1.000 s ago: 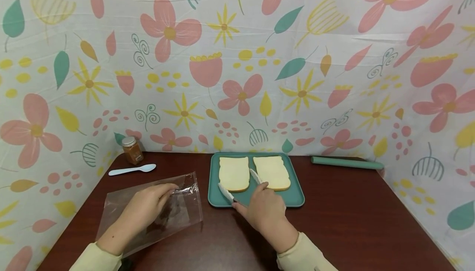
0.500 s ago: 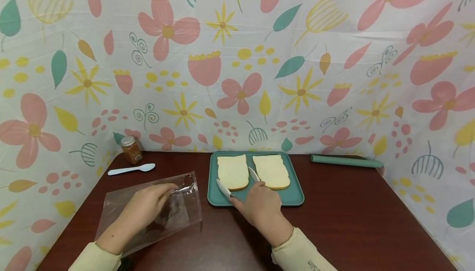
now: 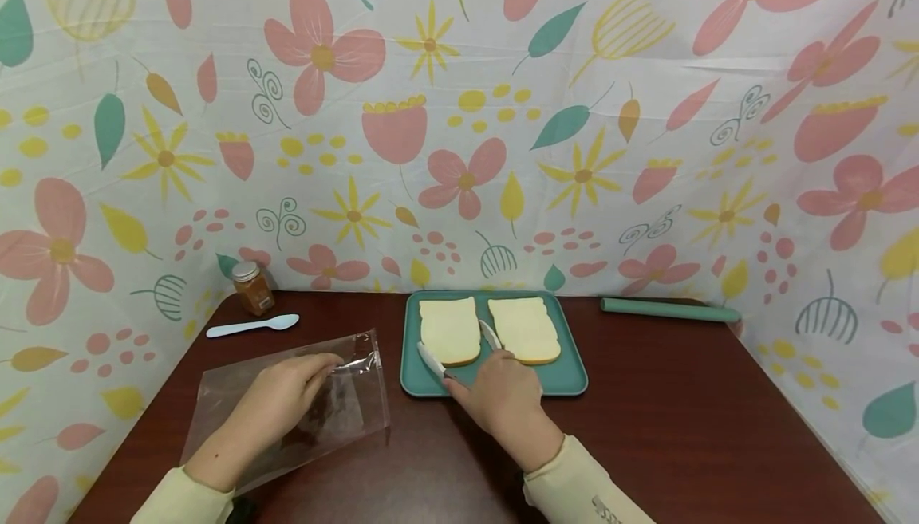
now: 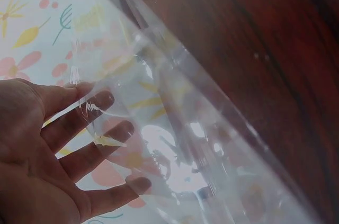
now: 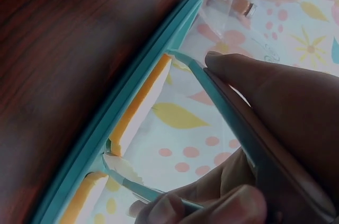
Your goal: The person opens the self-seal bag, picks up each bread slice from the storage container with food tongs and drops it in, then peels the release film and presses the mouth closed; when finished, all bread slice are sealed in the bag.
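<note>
My left hand pinches the edge of a clear plastic bag between thumb and index finger, left of the tray. In the left wrist view, the other fingers are spread against the film. My right hand grips tongs whose tips straddle the left bread slice. In the right wrist view, one arm of the tongs reaches each end of that slice; firm contact cannot be told. A second slice lies beside it on the teal tray.
At the back left stand a lidded jar with brown contents and, before it, a white spoon. A green tube lies at the back right of the dark wooden table. Patterned cloth hangs behind the table.
My right hand and the tongs have shifted slightly left and forward, and the left slice has turned a little on the tray. My left hand keeps its hold on the bag.
</note>
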`<state>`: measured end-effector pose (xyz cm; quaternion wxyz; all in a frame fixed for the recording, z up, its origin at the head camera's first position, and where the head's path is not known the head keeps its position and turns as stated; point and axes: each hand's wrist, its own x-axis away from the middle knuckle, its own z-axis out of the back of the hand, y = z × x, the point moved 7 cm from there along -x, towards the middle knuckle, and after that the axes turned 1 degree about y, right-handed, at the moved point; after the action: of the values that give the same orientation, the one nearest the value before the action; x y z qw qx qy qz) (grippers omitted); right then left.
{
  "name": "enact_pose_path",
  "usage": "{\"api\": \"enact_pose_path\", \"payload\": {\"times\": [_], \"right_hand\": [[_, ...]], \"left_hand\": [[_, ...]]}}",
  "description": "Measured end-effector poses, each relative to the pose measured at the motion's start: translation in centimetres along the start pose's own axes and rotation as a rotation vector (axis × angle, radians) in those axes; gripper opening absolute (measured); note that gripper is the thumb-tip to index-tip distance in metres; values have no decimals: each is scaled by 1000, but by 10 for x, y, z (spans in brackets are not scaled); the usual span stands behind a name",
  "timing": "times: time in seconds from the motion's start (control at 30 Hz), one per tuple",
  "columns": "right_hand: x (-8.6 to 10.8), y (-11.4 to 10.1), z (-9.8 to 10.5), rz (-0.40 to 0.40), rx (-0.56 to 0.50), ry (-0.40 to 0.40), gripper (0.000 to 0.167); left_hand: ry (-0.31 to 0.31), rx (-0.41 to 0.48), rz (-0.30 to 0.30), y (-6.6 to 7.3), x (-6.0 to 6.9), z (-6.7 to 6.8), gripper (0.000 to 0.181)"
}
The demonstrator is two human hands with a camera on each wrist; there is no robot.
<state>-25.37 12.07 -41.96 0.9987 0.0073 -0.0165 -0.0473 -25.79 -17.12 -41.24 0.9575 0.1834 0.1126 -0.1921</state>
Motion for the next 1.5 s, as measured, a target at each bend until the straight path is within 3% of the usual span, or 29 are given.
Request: {"api": "enact_pose_path", "payload": {"times": [0.33,0.57,0.83,1.23,1.5], "right_hand": [[-4,3,2,-4,-28,37,99],[-8,8,2,9,-57,44,100],[-11,16,2,40,-83,72,102],[-6,33,-2,71,-116,101,99],[-4,44,1,112,-122,138,101]], "left_hand": [[-2,-7,6,-2,-2,-1,24],[-8,-1,11,-3,-2,-2,25],[28,-19,13,-5,-3,0,23],[-49,5,57,-8,1,-6,24],[-1,-4,30,-5,-3,-2,23]]}}
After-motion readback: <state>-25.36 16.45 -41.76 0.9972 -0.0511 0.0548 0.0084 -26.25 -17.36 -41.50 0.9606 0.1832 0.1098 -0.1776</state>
